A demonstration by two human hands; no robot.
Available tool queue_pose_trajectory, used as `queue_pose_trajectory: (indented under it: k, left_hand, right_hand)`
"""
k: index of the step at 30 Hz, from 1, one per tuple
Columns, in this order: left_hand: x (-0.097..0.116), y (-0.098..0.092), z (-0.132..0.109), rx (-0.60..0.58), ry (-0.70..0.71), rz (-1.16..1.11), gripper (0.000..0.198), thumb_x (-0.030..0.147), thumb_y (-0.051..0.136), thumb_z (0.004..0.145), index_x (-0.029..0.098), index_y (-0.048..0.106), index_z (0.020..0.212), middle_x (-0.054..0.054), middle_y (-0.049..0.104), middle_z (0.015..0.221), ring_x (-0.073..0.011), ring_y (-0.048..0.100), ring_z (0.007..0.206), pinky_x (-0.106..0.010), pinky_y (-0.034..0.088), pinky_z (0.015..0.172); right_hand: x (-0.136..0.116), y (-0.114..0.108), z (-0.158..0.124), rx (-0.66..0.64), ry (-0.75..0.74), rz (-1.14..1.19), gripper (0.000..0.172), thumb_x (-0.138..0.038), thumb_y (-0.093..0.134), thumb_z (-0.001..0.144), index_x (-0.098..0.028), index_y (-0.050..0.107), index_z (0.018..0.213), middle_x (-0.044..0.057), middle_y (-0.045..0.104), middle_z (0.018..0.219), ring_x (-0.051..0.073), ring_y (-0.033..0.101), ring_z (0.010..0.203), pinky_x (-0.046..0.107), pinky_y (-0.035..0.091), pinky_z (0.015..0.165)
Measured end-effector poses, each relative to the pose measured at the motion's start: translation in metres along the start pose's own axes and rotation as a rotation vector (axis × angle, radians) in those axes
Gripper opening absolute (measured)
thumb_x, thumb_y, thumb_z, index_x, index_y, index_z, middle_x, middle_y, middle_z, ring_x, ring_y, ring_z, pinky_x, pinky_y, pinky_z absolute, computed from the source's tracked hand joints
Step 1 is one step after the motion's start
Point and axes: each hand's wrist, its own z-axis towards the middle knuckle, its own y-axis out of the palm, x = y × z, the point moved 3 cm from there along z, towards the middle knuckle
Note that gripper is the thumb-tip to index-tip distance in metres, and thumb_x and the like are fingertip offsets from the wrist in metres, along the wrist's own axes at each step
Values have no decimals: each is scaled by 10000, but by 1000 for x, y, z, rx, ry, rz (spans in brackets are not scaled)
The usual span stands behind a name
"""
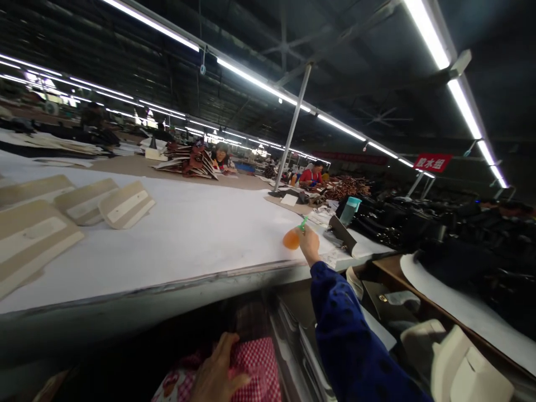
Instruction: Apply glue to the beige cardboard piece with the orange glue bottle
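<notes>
My right hand (310, 241), at the end of a blue sleeve, is stretched out over the white table (188, 234) and grips an orange squeeze bottle (292, 238) with a green nozzle. My left hand (215, 371) lies low in front of me, fingers spread flat on red-and-white checked cloth (257, 363) below the table edge. Several beige cut panels (125, 204) lie on the table at the left.
A teal cup (350, 207) and dark flat pieces sit past the bottle. Black leather parts (439, 223) are piled at the right. A metal pole (293, 123) rises from the table. Other people work at far tables. Pale moulded pieces (456, 363) lie at lower right.
</notes>
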Motion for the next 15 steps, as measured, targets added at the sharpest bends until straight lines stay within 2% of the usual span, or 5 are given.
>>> queue_pose_trajectory:
  k: [3, 6, 8, 11, 15]
  left_hand:
    - [-7, 6, 6, -7, -10, 11, 712, 258, 494, 733, 48, 383, 1404, -203, 447, 1494, -253, 468, 1374, -343, 351, 1111]
    - [-12, 7, 12, -19, 49, 28, 486, 280, 451, 800, 125, 518, 1257, -133, 676, 1166, -233, 660, 1083, -319, 462, 937]
    - [-8, 1, 14, 9, 135, 43, 297, 322, 417, 860, 185, 611, 1037, -84, 700, 982, -225, 677, 939, -308, 474, 856]
    - [9, -19, 14, 181, 235, -69, 325, 394, 361, 936, 219, 617, 840, -59, 699, 892, -221, 675, 865, -293, 485, 811]
    - [47, -37, 27, 276, 298, -185, 358, 495, 386, 974, 235, 631, 950, 3, 655, 722, -181, 642, 660, -255, 498, 685]
  right_hand:
    - [-2, -2, 5, -1, -5, 33, 701, -505, 591, 908, -197, 339, 1486, 98, 656, 1115, 252, 631, 1032, 522, 484, 969]
    - [-1, -2, 10, -21, -31, 101, 762, -518, 564, 922, -198, 246, 1536, 132, 635, 1209, 279, 618, 1107, 564, 447, 1023]
    - [3, -3, 10, -7, -44, 173, 787, -531, 539, 933, -186, 195, 1552, 173, 552, 1360, 295, 574, 1201, 575, 411, 1072]
    - [16, -9, 1, 60, -61, 293, 796, -527, 525, 942, -180, 161, 1558, 200, 394, 1514, 304, 514, 1285, 567, 381, 1112]
    - [41, -21, -33, 108, -70, 417, 667, -452, 509, 967, -167, 264, 1517, 184, 476, 1445, 267, 582, 1192, 522, 465, 1046]
